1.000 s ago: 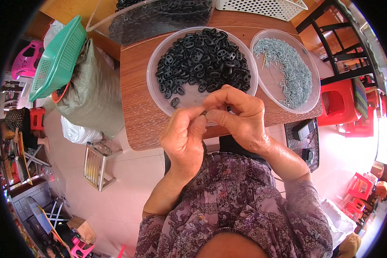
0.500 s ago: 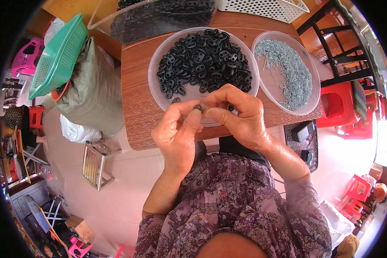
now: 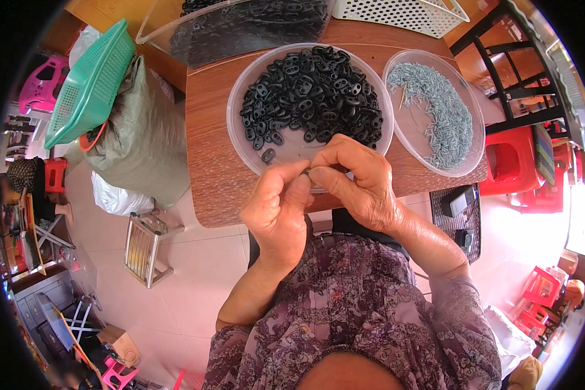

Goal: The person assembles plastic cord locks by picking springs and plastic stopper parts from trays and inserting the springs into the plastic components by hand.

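Observation:
Above the near rim of a round clear tub (image 3: 295, 151), my two hands meet fingertip to fingertip. My left hand (image 3: 278, 207) pinches a small black two-holed plastic piece (image 3: 307, 173), mostly hidden by the fingers. Thumb and forefinger of my right hand (image 3: 359, 183) press together against that piece; whatever they grip is too small to make out. A heap of similar black two-holed pieces (image 3: 305, 91) fills most of the tub, and one loose piece (image 3: 268, 155) lies near its left wall. To the right, a second clear tub (image 3: 416, 133) holds many small silvery-blue screw-like pins (image 3: 452, 114).
Both tubs stand on a brown wooden table (image 3: 208, 156). Behind them are a clear bin (image 3: 247, 29) of black pieces and a white perforated basket (image 3: 403, 16). A green basket (image 3: 88, 91) tops a sack (image 3: 140, 143) at left; a metal stool (image 3: 146, 250) stands below.
My left hand has shifted slightly right and its fingers have turned, covering more of the black piece. My right hand has closed in against it. The view has moved a little.

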The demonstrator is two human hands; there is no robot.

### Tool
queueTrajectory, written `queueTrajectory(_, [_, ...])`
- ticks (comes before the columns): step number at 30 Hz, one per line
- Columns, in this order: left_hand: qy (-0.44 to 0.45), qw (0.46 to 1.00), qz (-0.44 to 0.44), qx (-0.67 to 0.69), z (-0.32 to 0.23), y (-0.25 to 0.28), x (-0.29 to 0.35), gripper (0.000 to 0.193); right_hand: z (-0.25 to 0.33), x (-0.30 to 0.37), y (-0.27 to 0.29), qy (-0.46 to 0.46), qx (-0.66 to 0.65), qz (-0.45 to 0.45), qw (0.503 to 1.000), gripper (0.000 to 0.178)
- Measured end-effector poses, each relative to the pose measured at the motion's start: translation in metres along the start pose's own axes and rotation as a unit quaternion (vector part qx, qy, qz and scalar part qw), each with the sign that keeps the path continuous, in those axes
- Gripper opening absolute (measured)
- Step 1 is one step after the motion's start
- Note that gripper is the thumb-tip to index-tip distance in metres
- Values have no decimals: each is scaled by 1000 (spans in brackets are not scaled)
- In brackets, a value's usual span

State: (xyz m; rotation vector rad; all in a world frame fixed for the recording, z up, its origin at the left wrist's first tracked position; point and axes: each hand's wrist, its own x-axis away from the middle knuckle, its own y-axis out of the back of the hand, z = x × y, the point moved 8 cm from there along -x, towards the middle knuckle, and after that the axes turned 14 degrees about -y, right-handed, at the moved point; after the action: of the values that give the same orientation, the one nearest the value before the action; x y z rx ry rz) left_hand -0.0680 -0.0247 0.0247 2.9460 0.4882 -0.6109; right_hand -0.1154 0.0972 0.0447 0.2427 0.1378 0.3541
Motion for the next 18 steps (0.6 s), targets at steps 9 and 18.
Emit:
queueTrajectory(9, [13, 997, -58, 56, 5, 3, 4, 9, 15, 1, -8, 118, 68, -17, 991, 3])
queueTrajectory(18, [51, 993, -55, 94, 11, 14, 0, 14, 24, -8, -10, 106, 74, 0, 992, 4])
